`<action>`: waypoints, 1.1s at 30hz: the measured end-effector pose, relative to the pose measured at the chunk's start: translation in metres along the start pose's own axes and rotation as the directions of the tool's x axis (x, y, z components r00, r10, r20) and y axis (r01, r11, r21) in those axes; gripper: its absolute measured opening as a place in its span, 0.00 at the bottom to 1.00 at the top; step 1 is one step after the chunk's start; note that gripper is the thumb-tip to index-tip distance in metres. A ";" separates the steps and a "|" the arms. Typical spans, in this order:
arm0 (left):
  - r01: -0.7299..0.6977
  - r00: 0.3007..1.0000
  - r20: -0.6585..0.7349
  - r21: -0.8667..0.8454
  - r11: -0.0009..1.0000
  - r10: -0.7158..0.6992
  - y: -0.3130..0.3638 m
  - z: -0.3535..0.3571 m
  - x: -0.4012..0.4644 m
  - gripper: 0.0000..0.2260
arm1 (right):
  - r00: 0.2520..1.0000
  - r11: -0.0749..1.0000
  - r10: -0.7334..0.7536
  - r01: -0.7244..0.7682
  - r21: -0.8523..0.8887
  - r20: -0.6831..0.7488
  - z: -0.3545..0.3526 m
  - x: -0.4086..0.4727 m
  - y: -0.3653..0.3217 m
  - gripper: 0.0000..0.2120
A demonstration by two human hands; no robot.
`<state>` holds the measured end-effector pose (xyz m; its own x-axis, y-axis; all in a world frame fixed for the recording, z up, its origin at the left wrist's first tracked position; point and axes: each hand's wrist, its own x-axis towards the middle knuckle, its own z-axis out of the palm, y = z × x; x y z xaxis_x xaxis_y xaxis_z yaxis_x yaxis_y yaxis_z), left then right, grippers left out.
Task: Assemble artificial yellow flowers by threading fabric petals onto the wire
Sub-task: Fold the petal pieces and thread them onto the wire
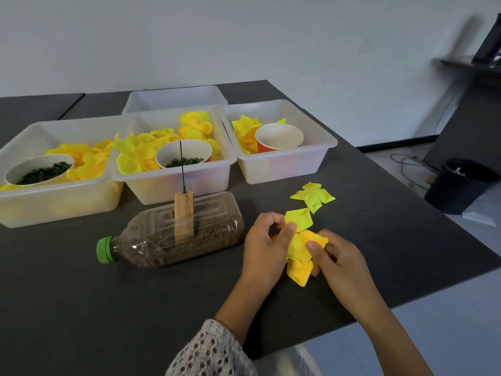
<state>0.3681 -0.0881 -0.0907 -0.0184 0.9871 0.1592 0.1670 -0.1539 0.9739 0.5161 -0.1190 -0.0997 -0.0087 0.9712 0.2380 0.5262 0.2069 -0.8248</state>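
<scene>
A bunch of bright yellow fabric petals (298,248), soft and creased, is held just above the dark table (81,294). The petals are pinched at the top by the left hand (267,246) and from the right by the curled fingers of the right hand (339,263). Their middle is hidden between both hands. The thin black wire (182,165) is seen upright in a wooden block (184,215), well left of the hands.

Blurred dark shelf (466,67), cropped by the right edge.
</scene>
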 end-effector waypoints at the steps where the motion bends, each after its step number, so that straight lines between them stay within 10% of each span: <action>1: 0.005 1.000 0.007 -0.046 0.999 -0.004 0.000 -0.001 0.000 0.03 | 1.000 1.000 0.010 -0.010 -0.002 0.001 0.000 0.000 0.000 0.19; 15: -0.204 0.974 -0.177 -0.397 0.895 0.144 0.016 -0.006 -0.014 0.08 | 0.985 0.991 0.080 -0.062 0.117 -0.154 -0.004 -0.002 -0.004 0.17; 20: -0.149 0.955 -0.295 -0.473 0.868 0.003 0.032 -0.019 -0.008 0.09 | 0.966 0.979 0.156 -0.123 0.165 -0.208 -0.006 -0.002 0.001 0.16; 26: -0.208 0.965 -0.192 -0.140 0.968 0.179 0.078 -0.017 0.033 0.08 | 0.943 0.958 0.220 -0.160 0.240 -0.250 -0.007 0.001 0.002 0.14; 33: 0.071 0.865 -0.501 0.184 0.980 0.032 0.119 -0.011 0.174 0.08 | 0.949 0.965 0.238 -0.207 0.160 -0.207 -0.008 0.004 -0.001 0.12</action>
<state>0.3743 0.0646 0.0548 -0.5041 0.8268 0.2496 0.3441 -0.0729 0.9361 0.5223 -0.1161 -0.0934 0.2925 0.9465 0.1360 0.3733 0.0179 -0.9275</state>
